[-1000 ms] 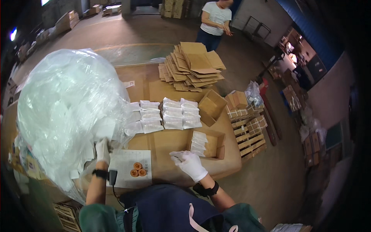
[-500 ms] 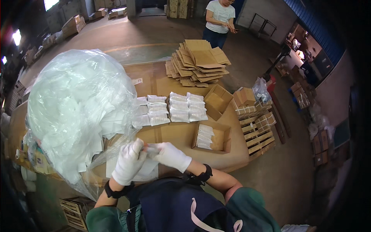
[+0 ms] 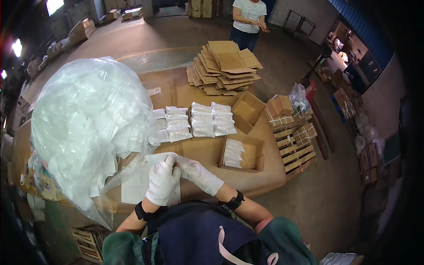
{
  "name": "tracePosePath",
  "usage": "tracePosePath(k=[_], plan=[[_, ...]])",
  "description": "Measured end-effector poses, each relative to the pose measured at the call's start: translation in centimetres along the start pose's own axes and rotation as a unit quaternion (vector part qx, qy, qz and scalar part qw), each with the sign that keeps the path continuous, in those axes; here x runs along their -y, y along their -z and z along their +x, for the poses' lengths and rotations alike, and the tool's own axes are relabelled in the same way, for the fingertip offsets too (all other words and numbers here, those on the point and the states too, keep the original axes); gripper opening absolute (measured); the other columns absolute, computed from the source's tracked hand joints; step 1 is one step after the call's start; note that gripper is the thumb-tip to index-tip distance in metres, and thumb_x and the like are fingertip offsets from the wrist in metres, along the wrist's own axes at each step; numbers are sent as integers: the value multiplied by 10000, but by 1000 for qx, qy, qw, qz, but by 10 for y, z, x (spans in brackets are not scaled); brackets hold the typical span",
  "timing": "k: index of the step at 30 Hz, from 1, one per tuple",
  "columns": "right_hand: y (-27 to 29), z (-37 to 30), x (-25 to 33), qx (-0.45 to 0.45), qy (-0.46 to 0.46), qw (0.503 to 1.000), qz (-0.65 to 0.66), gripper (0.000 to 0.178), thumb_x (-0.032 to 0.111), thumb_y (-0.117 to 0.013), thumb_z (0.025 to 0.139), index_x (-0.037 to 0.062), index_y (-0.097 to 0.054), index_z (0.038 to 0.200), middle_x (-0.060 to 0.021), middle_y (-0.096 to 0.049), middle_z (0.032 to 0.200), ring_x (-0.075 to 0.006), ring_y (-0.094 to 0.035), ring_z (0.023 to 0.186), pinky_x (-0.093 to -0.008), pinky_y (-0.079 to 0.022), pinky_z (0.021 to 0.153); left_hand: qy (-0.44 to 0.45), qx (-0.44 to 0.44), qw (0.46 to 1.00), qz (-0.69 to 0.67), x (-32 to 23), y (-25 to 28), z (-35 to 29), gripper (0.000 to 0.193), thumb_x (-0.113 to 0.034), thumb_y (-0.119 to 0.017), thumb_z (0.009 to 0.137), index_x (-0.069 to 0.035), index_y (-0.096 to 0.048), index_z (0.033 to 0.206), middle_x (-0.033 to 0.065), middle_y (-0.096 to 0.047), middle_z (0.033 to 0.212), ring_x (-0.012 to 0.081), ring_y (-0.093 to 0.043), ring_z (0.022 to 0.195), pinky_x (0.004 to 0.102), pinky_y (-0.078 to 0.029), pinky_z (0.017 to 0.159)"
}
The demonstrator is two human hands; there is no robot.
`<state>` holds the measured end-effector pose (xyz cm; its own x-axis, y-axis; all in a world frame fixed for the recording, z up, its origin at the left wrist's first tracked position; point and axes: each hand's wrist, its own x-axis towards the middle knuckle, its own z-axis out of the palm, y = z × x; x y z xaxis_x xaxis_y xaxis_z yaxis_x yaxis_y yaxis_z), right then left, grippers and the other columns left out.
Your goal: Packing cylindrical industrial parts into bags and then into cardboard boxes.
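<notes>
Both my hands wear white gloves and meet over the near edge of the cardboard-covered table (image 3: 207, 183). My left hand (image 3: 162, 182) is closed, its fingers pinched on a thin white pouch (image 3: 160, 156). My right hand (image 3: 199, 175) is closed on the same pouch from the other side; its fingertips are partly hidden. Under and beside my left hand lies a white printed sheet (image 3: 134, 183). Farther off, rows of filled white packets (image 3: 203, 120) lie side by side. An open carton (image 3: 254, 159) to the right holds several white packets along its left side.
A huge clear plastic bag (image 3: 84, 110) stuffed with white pouches covers the table's left. An empty open carton (image 3: 248, 112) and a stack of flattened cardboard (image 3: 227, 66) stand toward the back. Boxes sit on a wooden pallet (image 3: 293, 154) at right. Another person (image 3: 248, 22) stands beyond.
My hands have shifted slightly right and come together. The pouch now spreads out above my left hand; an orange spot seen earlier between the hands no longer shows.
</notes>
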<state>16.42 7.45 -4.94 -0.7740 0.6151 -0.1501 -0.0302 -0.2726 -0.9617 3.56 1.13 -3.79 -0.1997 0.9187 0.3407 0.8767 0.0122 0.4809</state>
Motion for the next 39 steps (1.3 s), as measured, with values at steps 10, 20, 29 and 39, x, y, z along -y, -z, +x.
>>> tracePosePath(k=[10,20,29,39], plan=[[29,8,-24,-65,-173,983,-17,212,179,-543,889,31,-658,987,25,-581,712,-69,-528,619,-210,-418,563,19,86,995,-48,8,-4,-6,177,-142,-669,744,-70,-558,863,113,-580,797,313,-605,715,394,-477,618],[39,24,-32,-152,-163,937,-268,244,114,-585,768,25,-652,986,-61,-634,747,-148,-600,689,-296,-483,665,-154,93,984,16,10,17,11,605,-247,-758,643,-47,-514,1160,170,-563,1033,335,-545,1002,422,-446,862],[16,36,-37,-33,-138,853,-503,391,427,-611,790,73,-658,950,-125,-674,851,-285,-652,735,-384,-504,692,-96,128,976,146,90,-10,-37,558,-241,-733,639,-103,-521,1137,95,-569,999,290,-558,945,412,-460,846],[-15,38,-110,143,-152,825,-525,521,548,-576,763,93,-682,993,-188,-659,963,-366,-622,910,-409,-485,828,118,70,990,43,75,16,-49,350,-186,-657,718,-92,-601,1051,161,-650,856,337,-632,809,419,-509,742]])
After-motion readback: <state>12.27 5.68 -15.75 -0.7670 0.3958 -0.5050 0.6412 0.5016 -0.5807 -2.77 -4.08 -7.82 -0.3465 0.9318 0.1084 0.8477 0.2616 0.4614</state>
